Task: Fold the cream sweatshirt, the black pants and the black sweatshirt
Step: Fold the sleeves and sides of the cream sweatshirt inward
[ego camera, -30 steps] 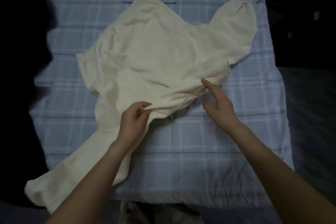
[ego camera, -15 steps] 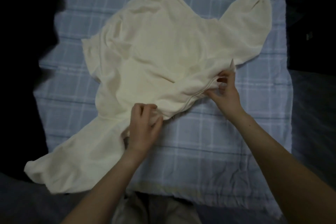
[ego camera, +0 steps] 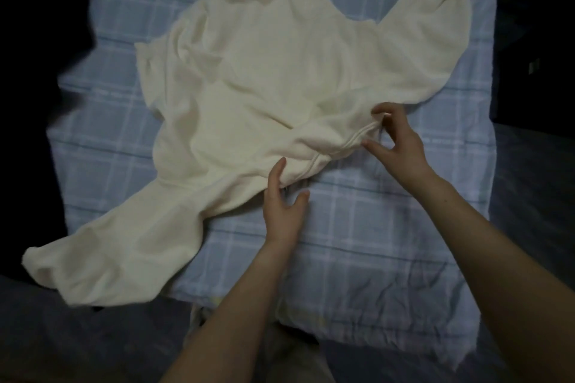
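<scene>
The right hand [ego camera: 401, 141] pinches the ribbed hem of the crumpled cream cotton sweatshirt [ego camera: 264, 71]. Beside it the left hand [ego camera: 284, 205], fingers straight, touches the same hem. The sweatshirt sprawls across a pale-blue checked bed cover [ego camera: 373, 242], whose left side a black mass [ego camera: 31, 71], too dim to identify, overlaps.

The sweatshirt [ego camera: 280, 71] is spread on the blanket [ego camera: 389, 242]; 1 sleeve [ego camera: 118, 246] is laid toward 7 o'clock, the other sleeve [ego camera: 435, 40] toward 1 o'clock.

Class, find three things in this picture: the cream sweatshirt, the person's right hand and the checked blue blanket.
cream sweatshirt [ego camera: 264, 71]: head view, the flat chest panel.
right hand [ego camera: 401, 149]: head view, the middle of the hand.
checked blue blanket [ego camera: 389, 258]: head view, a bare patch near its front edge.
</scene>
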`<action>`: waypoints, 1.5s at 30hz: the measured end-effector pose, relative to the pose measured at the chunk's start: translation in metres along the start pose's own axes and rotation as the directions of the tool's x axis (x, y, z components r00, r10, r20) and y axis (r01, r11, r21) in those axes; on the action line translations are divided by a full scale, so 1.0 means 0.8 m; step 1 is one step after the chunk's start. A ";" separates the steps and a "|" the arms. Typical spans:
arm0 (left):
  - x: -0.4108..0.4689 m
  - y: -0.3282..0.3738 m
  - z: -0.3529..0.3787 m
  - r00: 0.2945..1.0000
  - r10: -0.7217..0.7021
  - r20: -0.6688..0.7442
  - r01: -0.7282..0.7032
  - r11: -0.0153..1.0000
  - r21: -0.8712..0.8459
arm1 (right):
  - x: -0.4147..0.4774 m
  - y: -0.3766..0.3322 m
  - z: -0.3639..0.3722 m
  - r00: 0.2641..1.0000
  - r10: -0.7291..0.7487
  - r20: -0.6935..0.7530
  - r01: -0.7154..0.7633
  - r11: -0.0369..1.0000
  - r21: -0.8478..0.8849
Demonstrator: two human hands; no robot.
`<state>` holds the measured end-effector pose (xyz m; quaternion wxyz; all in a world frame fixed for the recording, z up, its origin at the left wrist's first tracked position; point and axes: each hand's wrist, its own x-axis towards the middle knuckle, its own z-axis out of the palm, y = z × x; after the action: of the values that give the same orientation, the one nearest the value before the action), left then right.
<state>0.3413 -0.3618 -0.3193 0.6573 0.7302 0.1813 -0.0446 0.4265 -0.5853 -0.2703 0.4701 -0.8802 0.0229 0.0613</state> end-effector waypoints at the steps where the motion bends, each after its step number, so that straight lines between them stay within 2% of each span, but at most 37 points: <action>1: -0.001 0.010 -0.002 1.000 -0.005 -0.020 0.005 1.000 -0.010 | -0.003 -0.003 -0.003 1.000 -0.003 0.017 0.003 1.000 -0.010; 4: -0.002 0.042 -0.018 0.997 0.024 -0.079 -0.022 0.999 0.030 | -0.015 -0.025 -0.019 0.999 0.009 0.044 -0.007 0.998 -0.056; 6: -0.001 0.068 -0.040 0.997 0.039 -0.068 -0.035 0.998 0.047 | -0.024 -0.049 -0.040 0.998 0.026 0.051 -0.022 0.998 -0.067; 9: -0.005 0.104 -0.073 0.999 0.033 -0.008 -0.033 0.999 -0.021 | -0.032 -0.085 -0.069 0.996 0.052 0.066 -0.055 0.998 0.041; 11: -0.012 0.116 -0.078 0.996 -0.094 0.009 0.093 0.967 -0.236 | -0.031 -0.089 -0.073 0.994 0.097 0.042 -0.100 0.990 0.103; 13: -0.021 0.107 -0.068 0.960 -0.255 0.115 0.280 0.877 -0.391 | -0.031 -0.076 -0.063 0.981 0.173 0.082 -0.184 0.971 0.152; 15: -0.033 0.082 -0.053 0.916 -0.326 0.233 0.387 0.872 -0.301 | -0.038 -0.053 -0.045 0.931 0.292 0.221 -0.333 0.925 0.182; 16: -0.040 0.068 -0.046 0.904 -0.323 0.279 0.386 0.898 -0.212 | -0.047 -0.040 -0.037 0.897 0.330 0.294 -0.386 0.909 0.158; 18: -0.052 0.042 -0.030 0.899 -0.268 0.348 0.293 0.956 -0.022 | -0.068 -0.013 -0.023 0.867 0.307 0.391 -0.356 0.933 0.057; 20: -0.056 0.026 -0.015 0.918 -0.202 0.342 0.149 0.973 0.175 | -0.086 0.016 -0.012 0.867 0.256 0.428 -0.259 0.964 -0.054; 23: -0.056 0.025 -0.008 0.944 -0.213 0.251 0.134 0.945 0.300 | -0.099 0.029 -0.016 0.872 0.302 0.385 -0.236 0.949 -0.210; 26: -0.064 0.034 -0.020 0.942 -0.246 0.229 0.195 0.955 0.225 | -0.091 0.022 -0.058 0.862 0.374 0.341 -0.344 0.927 -0.149; 28: -0.081 0.036 -0.024 0.919 -0.312 0.242 0.285 0.948 0.140 | -0.084 0.020 -0.083 0.816 0.441 0.373 -0.415 0.897 -0.152; 32: -0.123 0.004 -0.030 0.827 -0.455 0.331 0.426 0.890 0.160 | -0.112 0.049 -0.066 0.790 0.516 0.329 -0.490 0.856 -0.165; 35: -0.136 -0.015 -0.025 0.799 -0.464 0.384 0.417 0.886 0.203 | -0.160 0.080 -0.051 0.753 0.546 0.368 -0.558 0.826 -0.084; 37: -0.138 -0.010 -0.012 0.806 -0.428 0.408 0.356 0.902 0.244 | -0.187 0.087 -0.049 0.768 0.514 0.381 -0.532 0.844 -0.065; 39: -0.144 0.002 0.002 0.801 -0.408 0.438 0.335 0.912 0.237 | -0.202 0.082 -0.055 0.824 0.449 0.346 -0.461 0.886 -0.052; 43: -0.161 -0.002 0.006 0.843 -0.331 0.425 0.271 0.942 0.196 | -0.205 0.088 -0.094 0.904 0.407 0.133 -0.409 0.912 -0.009; 45: -0.170 -0.017 0.000 0.851 -0.323 0.414 0.244 0.941 0.232 | -0.210 0.096 -0.097 0.893 0.443 0.083 -0.444 0.896 -0.008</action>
<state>0.2102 -0.3890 -0.2905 0.6021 0.7191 0.1274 -0.3229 0.2589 -0.6956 -0.2690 0.4493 -0.8458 0.2039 0.2031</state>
